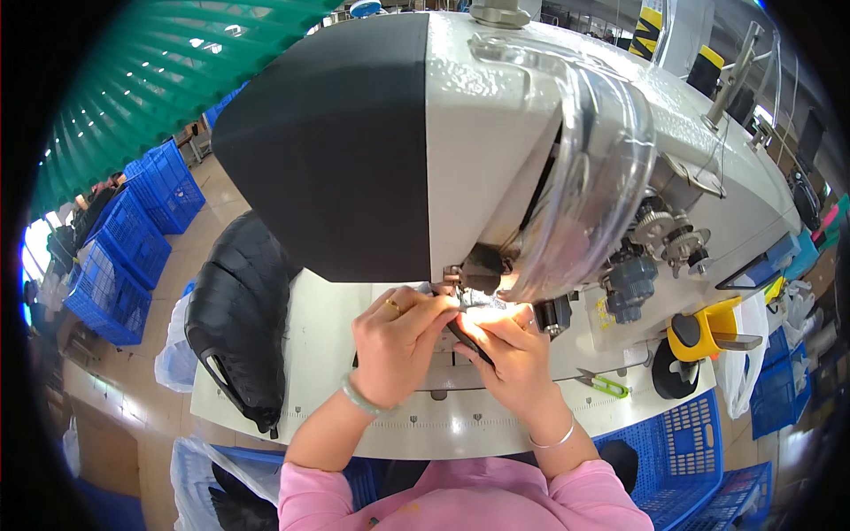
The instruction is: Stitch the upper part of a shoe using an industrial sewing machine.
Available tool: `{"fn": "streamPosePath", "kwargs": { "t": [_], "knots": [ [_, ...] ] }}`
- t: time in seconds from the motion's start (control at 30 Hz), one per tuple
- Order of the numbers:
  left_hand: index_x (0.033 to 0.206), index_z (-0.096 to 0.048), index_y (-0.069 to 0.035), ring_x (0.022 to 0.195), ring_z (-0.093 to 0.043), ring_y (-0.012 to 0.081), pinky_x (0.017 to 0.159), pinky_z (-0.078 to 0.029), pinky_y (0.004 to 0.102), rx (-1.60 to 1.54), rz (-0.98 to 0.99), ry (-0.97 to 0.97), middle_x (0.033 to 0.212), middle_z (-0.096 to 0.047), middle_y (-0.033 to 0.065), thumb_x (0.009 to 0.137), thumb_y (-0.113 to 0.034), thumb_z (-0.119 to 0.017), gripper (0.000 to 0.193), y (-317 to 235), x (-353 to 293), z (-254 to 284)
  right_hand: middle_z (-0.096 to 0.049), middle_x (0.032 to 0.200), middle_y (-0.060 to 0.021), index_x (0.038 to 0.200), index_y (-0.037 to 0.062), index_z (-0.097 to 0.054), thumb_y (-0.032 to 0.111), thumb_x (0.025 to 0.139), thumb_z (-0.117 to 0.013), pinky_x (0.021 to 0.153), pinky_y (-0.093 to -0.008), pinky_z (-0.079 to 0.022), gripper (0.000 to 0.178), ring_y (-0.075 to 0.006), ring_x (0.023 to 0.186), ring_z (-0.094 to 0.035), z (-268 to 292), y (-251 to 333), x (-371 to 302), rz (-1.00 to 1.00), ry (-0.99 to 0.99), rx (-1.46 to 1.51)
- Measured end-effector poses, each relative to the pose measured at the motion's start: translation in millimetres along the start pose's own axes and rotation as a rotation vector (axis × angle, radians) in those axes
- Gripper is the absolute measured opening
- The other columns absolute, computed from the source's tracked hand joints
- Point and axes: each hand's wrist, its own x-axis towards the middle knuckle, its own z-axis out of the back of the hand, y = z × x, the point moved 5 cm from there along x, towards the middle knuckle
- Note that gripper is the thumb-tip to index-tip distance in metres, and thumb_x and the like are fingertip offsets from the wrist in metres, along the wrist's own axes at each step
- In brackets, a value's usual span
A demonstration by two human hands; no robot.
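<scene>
Under the needle area of a large white-and-black sewing machine (354,159), both hands meet at a narrow piece of black fabric (469,342). My left hand (394,341) pinches its far end beside the presser foot, thumb and fingertips closed together. On the other side, my right hand (515,354) grips the piece between thumb and fingers, close to the lit foot. A bright lamp glares on the right fingertips, and the machine head partly hides the stitching spot.
A puffy black item (237,323) lies over the table's left edge. Green-handled thread snips (607,383) rest to the right, near a yellow holder (713,327) and a black roll (673,372). Blue crates (111,296) stand far left; a blue basket (664,447) sits below the table at right.
</scene>
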Motion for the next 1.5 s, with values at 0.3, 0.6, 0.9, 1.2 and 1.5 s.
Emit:
{"fn": "streamPosePath", "kwargs": {
  "t": [0.3, 0.6, 0.9, 1.2, 1.5],
  "knots": [
    [0.094, -0.068, -0.005, 0.082, -0.062, 0.0230, 0.064, -0.055, 0.0319, 0.130, -0.194, 0.071, 0.090, -0.063, 0.0041, 0.063, -0.001, -0.066, 0.031, -7, -5, 0, -0.064, 0.108, -0.0009, 0.101, 0.0092, -0.072, 0.013, 0.067, -0.078, 0.082, -0.0411, -0.038, 0.035, -0.0223, 0.096, -0.059, 0, -5, -6, -0.001, 0.071, 0.059],
    [0.095, -0.066, -0.002, 0.091, -0.064, 0.0262, 0.072, -0.058, 0.0349, 0.186, -0.235, 0.170, 0.095, -0.063, 0.0068, 0.067, -0.004, -0.064, 0.028, -13, -2, 3, -0.060, 0.112, -0.0085, 0.114, 0.0052, -0.066, -0.002, 0.063, -0.066, 0.098, -0.0477, -0.036, 0.051, -0.0304, 0.104, -0.055, 1, -2, -15, -0.049, 0.098, 0.018],
    [0.099, -0.064, -0.002, 0.088, -0.062, 0.0268, 0.066, -0.056, 0.0345, 0.150, -0.210, 0.204, 0.101, -0.057, 0.0086, 0.068, -0.002, -0.063, 0.031, -8, 0, 3, -0.066, 0.110, -0.0070, 0.101, 0.0055, -0.071, -0.003, 0.068, -0.069, 0.077, -0.0330, -0.049, 0.035, -0.0262, 0.093, -0.062, 5, 3, -7, -0.025, 0.030, -0.060],
    [0.097, -0.063, -0.001, 0.089, -0.062, 0.0269, 0.064, -0.056, 0.0332, 0.161, -0.209, 0.239, 0.104, -0.056, 0.0103, 0.067, 0.000, -0.063, 0.030, -8, 2, 3, -0.063, 0.102, -0.0060, 0.103, 0.0059, -0.068, 0.002, 0.064, -0.068, 0.093, -0.0459, -0.036, 0.038, -0.0249, 0.098, -0.058, 2, -1, -8, -0.022, 0.076, -0.007],
    [0.094, -0.064, 0.000, 0.088, -0.066, 0.0252, 0.064, -0.057, 0.0322, 0.155, -0.243, 0.204, 0.100, -0.060, 0.0091, 0.068, 0.001, -0.064, 0.026, -12, 2, 6, -0.064, 0.106, -0.0077, 0.100, 0.0087, -0.072, 0.009, 0.071, -0.077, 0.076, -0.0366, -0.046, 0.030, -0.0273, 0.089, -0.060, 6, 7, 3, 0.032, 0.065, -0.105]
  ]
}}
